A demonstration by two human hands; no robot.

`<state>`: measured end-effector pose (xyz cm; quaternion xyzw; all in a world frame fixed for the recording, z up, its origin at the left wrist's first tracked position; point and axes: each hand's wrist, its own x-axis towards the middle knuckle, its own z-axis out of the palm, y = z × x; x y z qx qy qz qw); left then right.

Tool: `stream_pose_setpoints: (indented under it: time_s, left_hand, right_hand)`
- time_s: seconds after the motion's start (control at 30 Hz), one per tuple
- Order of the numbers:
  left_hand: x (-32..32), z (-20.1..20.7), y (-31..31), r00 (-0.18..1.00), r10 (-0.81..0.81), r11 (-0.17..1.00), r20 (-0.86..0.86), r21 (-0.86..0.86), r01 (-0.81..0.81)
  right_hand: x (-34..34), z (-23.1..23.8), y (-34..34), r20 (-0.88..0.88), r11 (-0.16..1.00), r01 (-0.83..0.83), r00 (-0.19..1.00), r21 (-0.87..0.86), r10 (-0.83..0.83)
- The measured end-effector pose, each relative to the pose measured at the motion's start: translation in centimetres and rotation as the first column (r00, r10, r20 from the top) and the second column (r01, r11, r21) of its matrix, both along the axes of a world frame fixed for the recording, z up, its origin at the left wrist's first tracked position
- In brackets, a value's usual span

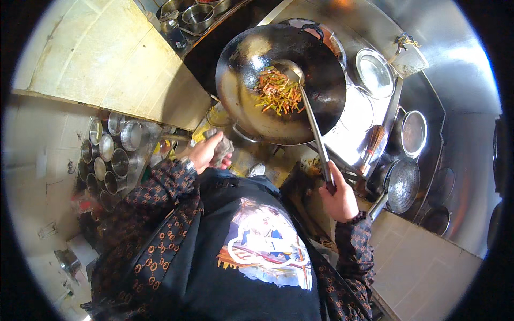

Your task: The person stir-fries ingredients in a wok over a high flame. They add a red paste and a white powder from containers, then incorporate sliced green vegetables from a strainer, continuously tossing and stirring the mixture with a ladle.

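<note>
A large dark wok [321, 96] sits ahead of me, with cut green and orange-red strips of food [278, 92] heaped in its middle. My right hand [341, 199] is closed around the handle end of a long metal ladle [315, 122]. The ladle's bowl rests in the wok, touching the far edge of the food. To the left, my left hand [202, 152] grips a crumpled grey cloth [221, 150]. That hand is apart from the wok, just short of its near side handle [244, 134].
Right of the wok are a round metal lid [375, 74], a bristle brush [375, 140], a strainer [403, 186] and a metal pan [414, 134]. Several metal containers [106, 147] crowd the left. Pots [198, 18] stand at the far left, behind a pale counter [112, 59].
</note>
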<state>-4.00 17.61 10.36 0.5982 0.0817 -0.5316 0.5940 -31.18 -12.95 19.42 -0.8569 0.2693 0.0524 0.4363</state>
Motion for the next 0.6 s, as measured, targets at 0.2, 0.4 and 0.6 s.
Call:
stream_pose_setpoints:
  time_s: [0.2,0.4,0.6]
  left_hand:
    - [1.5,-9.9,-3.4,0.993,-0.009,0.998,-0.117,0.062,0.017]
    - [-2.9,-7.8,-2.1,0.987,0.089,0.993,-0.137,-0.069,-0.099]
    - [0.3,-3.7,-10.2,0.971,0.075,0.975,-0.228,-0.189,-0.119]
  right_hand:
    - [0.7,-3.2,0.4,-0.282,0.945,-0.220,0.948,-0.241,0.149]
    - [2.4,-4.5,4.8,-0.136,0.977,-0.176,0.978,-0.124,0.159]
    - [-5.3,2.7,-7.5,-0.215,0.960,-0.250,0.951,-0.123,0.220]
